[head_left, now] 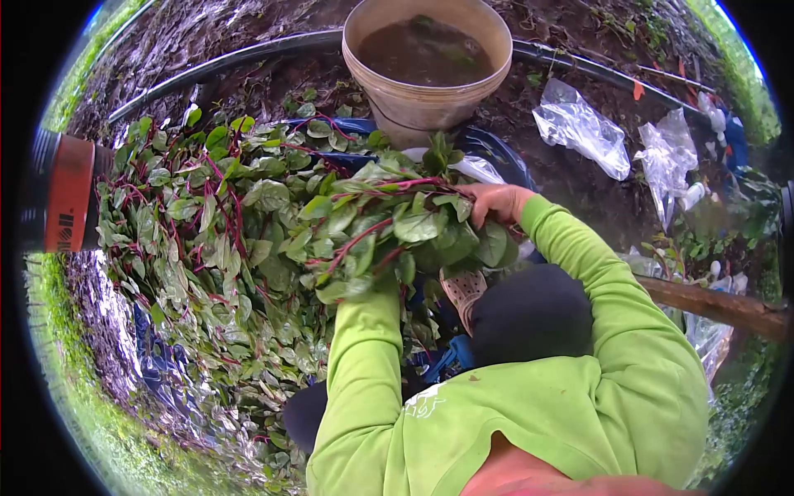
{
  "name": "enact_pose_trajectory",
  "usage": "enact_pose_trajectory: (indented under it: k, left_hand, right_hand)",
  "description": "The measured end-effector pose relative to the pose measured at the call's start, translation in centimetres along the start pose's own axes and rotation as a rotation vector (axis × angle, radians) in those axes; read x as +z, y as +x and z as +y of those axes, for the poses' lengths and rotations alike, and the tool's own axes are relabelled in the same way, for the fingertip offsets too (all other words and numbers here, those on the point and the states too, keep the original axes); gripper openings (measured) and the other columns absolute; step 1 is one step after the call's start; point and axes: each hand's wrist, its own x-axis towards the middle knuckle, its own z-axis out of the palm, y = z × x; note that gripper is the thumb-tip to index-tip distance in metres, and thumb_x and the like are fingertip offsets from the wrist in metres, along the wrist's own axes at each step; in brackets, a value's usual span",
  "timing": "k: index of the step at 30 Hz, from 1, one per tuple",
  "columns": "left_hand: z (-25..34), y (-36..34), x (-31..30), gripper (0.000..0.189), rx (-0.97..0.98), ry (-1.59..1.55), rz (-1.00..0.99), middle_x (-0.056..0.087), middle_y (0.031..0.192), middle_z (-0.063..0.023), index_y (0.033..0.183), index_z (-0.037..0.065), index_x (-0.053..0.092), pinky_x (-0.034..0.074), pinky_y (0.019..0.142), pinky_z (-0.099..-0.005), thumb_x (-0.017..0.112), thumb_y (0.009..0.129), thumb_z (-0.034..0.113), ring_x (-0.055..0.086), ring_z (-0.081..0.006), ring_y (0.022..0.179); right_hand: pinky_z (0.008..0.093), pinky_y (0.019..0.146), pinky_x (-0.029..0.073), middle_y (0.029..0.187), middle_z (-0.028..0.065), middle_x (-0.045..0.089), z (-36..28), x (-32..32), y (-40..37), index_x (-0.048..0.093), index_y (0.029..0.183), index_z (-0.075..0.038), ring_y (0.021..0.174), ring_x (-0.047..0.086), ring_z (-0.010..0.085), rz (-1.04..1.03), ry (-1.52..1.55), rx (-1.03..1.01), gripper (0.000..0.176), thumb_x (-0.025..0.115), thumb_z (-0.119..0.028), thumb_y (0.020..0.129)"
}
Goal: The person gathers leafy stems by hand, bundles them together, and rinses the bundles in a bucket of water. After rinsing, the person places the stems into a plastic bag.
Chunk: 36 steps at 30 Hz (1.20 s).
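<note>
My right hand (pixel 498 203) is wrapped round the stem ends of a bunch of leafy greens (pixel 418 217) with dark red stems. The bunch stretches leftward in front of my chest, over a large heap of the same greens (pixel 207 215). My left sleeve reaches up to the underside of the bunch, where leaves cover my left hand, so its fingers do not show. Just beyond the bunch stands a pale bucket (pixel 405 107) of murky water with some leaves in it.
Clear plastic bags (pixel 582 130) lie on the muddy ground at the upper right. A dark pipe (pixel 240 59) crosses behind the bucket. At the right is a wooden pole (pixel 719 307). An orange and black cylinder (pixel 73 194) stands at the left edge. Blue sheeting (pixel 496 153) lies below the bucket.
</note>
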Motion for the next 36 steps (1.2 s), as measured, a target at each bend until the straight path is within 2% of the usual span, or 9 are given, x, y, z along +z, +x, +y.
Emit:
enact_pose_trajectory:
  k: [6, 10, 13, 17, 20, 26, 30, 32, 36]
  left_hand:
    - [-0.6, -1.8, 0.1, 0.048, -0.105, -0.663, -0.345, 0.068, 0.129, -0.0125, 0.134, 0.0, 0.063, 0.05, 0.102, -0.0378, 0.069, 0.095, 0.026, 0.063, -0.0228, 0.121]
    - [1.6, 1.3, -0.8, 0.043, -0.077, -0.716, -0.452, 0.07, 0.126, -0.0095, 0.132, 0.001, 0.066, 0.051, 0.1, -0.0353, 0.068, 0.096, 0.025, 0.064, -0.0199, 0.118]
    - [2.0, 4.2, -2.2, 0.033, 0.194, 0.117, -0.153, 0.07, 0.12, -0.0012, 0.132, 0.003, 0.068, 0.049, 0.091, -0.0231, 0.062, 0.1, 0.009, 0.063, -0.008, 0.103]
    - [0.2, 3.0, -2.4, 0.039, 0.096, 0.163, -0.139, 0.07, 0.114, 0.0034, 0.136, 0.004, 0.065, 0.045, 0.087, -0.02, 0.067, 0.097, 0.009, 0.059, -0.0033, 0.096]
    - [-1.7, 2.2, -3.5, 0.043, 0.181, 0.504, -0.001, 0.066, 0.088, 0.0031, 0.134, 0.008, 0.068, 0.043, 0.072, -0.0227, 0.069, 0.091, 0.008, 0.051, -0.0038, 0.081]
    - [-1.6, -1.9, -0.5, 0.027, 0.474, 1.081, 0.339, 0.06, 0.081, -0.0212, 0.088, 0.002, 0.054, 0.046, 0.069, -0.051, 0.068, 0.096, 0.024, 0.057, -0.0445, 0.078]
    - [0.0, -5.6, 3.8, 0.037, 0.03, 0.526, 0.231, 0.053, 0.073, -0.0074, 0.086, 0.002, 0.049, 0.051, 0.048, -0.0369, 0.064, 0.101, 0.032, 0.052, -0.0147, 0.057]
    - [1.1, -7.4, 4.9, 0.031, -0.091, 0.385, 0.269, 0.056, 0.079, -0.0058, 0.092, 0.0, 0.055, 0.053, 0.046, -0.0334, 0.062, 0.101, 0.029, 0.054, -0.0125, 0.059]
    - [1.3, -6.8, 2.3, 0.033, -0.1, 0.682, 0.384, 0.066, 0.086, -0.0157, 0.117, -0.001, 0.061, 0.053, 0.059, -0.0401, 0.061, 0.097, 0.025, 0.064, -0.0251, 0.065]
  right_hand:
    - [0.044, 0.081, 0.063, 0.106, 0.0165, 0.074, 2.6, -8.6, 0.1, 0.059, 0.137, -0.007, 0.091, 0.074, 0.0289, 0.3, 0.053, 0.367, 0.067, 0.066, 0.01, 0.072]
    - [0.0411, 0.075, 0.064, 0.099, 0.0163, 0.074, 4.6, -12.4, -1.5, 0.063, 0.13, -0.004, 0.084, 0.074, 0.0273, 0.524, 0.058, 0.192, 0.059, 0.066, 0.01, 0.073]
    - [0.0378, 0.075, 0.063, 0.099, 0.0131, 0.073, 4.9, -9.7, -4.4, 0.067, 0.122, -0.005, 0.085, 0.073, 0.0257, 0.699, 0.027, -0.007, 0.052, 0.063, 0.013, 0.073]
    - [0.0296, 0.087, 0.054, 0.097, 0.0066, 0.072, 9.6, -10.3, -6.4, 0.076, 0.092, -0.005, 0.096, 0.069, 0.0191, 0.789, -0.247, -0.42, 0.014, 0.064, -0.004, 0.083]
    - [0.0339, 0.088, 0.057, 0.095, 0.0078, 0.072, 6.4, -9.5, -4.2, 0.073, 0.095, -0.005, 0.095, 0.07, 0.0207, 0.803, 0.402, -0.337, 0.014, 0.067, -0.006, 0.082]
    - [0.0438, 0.084, 0.06, 0.098, 0.0124, 0.072, 7.5, -9.4, -1.5, 0.07, 0.103, -0.003, 0.09, 0.071, 0.0302, 0.75, 0.759, -0.564, 0.026, 0.069, -0.006, 0.078]
    - [0.048, 0.085, 0.06, 0.098, 0.0143, 0.072, 7.5, -11.4, -1.3, 0.07, 0.106, -0.003, 0.091, 0.071, 0.0327, 0.771, 0.702, -0.62, 0.027, 0.068, -0.006, 0.079]
    - [0.0459, 0.085, 0.059, 0.101, 0.0141, 0.073, 5.0, -8.4, -2.8, 0.07, 0.111, -0.004, 0.093, 0.071, 0.0297, 0.71, 0.788, -0.531, 0.032, 0.069, -0.009, 0.079]
    - [0.0329, 0.099, 0.049, 0.118, 0.0114, 0.069, 8.1, -10.6, -2.8, 0.059, 0.136, -0.004, 0.109, 0.064, 0.0244, 1.026, -0.248, -0.486, 0.078, 0.084, -0.014, 0.062]
